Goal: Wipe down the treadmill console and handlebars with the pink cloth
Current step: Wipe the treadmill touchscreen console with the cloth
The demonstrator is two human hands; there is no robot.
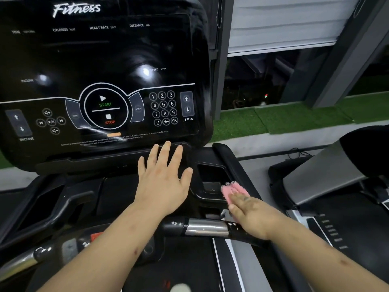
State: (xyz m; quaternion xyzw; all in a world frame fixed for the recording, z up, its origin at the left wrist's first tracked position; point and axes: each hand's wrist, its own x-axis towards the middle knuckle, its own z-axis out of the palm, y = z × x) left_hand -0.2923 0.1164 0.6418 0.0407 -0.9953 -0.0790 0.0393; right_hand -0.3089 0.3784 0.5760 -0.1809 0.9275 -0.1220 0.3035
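Pink cloth [232, 189] sits bunched on the right side of the treadmill deck, at the near-right edge of a black pocket [210, 175], just right of centre. Right hand [250, 216] lies flat on top of the cloth, pressing it down with the fingers straight, not curled; the hand is a bit blurred. About half of the cloth pokes out on the far side of the fingertips.

Left hand [162, 180] is just left of the pocket, palm down, with the fingers [163, 152] spread and straight on the black ledge under the console [101, 60]. It holds nothing.

Handlebar [206, 227], black with a silver sensor band, runs across near the person, under the right wrist. Another silver-and-black bar [31, 258] is at near left.

The console screen is dark and glossy, with "Fitness" printed at the top, a START/STOP ring [106, 106] in the middle and a number keypad [164, 108] to its right.

Far right: a green turf strip [284, 119], a window blind [284, 22] above it, and a second machine [326, 175] at the right.
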